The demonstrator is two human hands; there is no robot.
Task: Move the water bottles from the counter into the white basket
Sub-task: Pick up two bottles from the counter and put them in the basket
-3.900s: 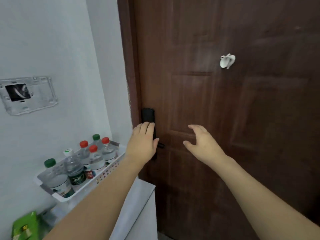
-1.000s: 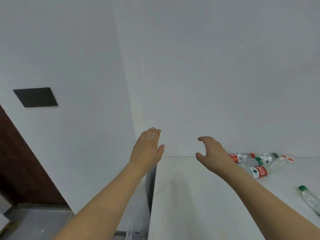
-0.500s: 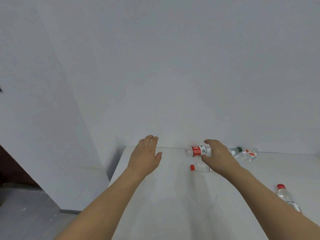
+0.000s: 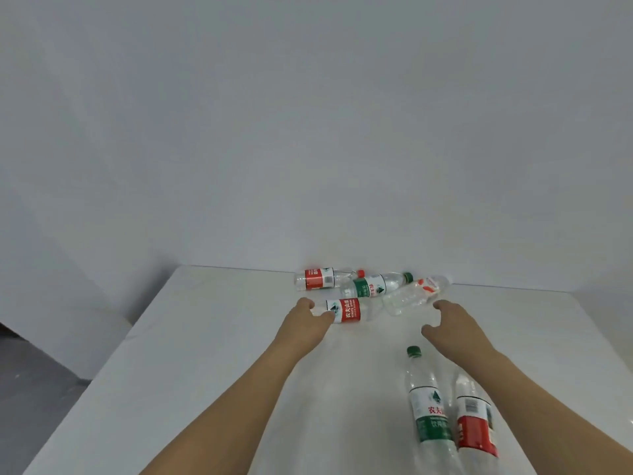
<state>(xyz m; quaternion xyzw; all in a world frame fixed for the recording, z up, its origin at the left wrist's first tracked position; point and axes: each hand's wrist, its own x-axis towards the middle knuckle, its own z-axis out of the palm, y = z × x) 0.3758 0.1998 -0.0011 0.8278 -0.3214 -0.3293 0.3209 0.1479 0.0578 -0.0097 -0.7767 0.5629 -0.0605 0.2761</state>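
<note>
Several clear water bottles lie on the white counter (image 4: 205, 354). My left hand (image 4: 306, 323) reaches a red-labelled bottle (image 4: 347, 310); thumb and fingers sit either side of its left end, touching it, and it still lies flat. My right hand (image 4: 454, 325) hovers open, fingers spread, just in front of a crumpled clear bottle (image 4: 409, 298). Behind them, by the wall, lie another red-labelled bottle (image 4: 318, 278) and a green-labelled bottle (image 4: 371, 286). Close to me, a green-capped bottle (image 4: 428, 406) and a red-labelled one (image 4: 474, 426) lie side by side beside my right forearm. The white basket is out of view.
A plain white wall (image 4: 308, 132) rises directly behind the counter. The counter's left edge drops to a grey floor (image 4: 27, 389), with a white wall corner at the far left.
My view swung right from the door and the basket to the counter. Both hands moved forward to the far bottles; the left hand now touches the red-labelled bottle.
</note>
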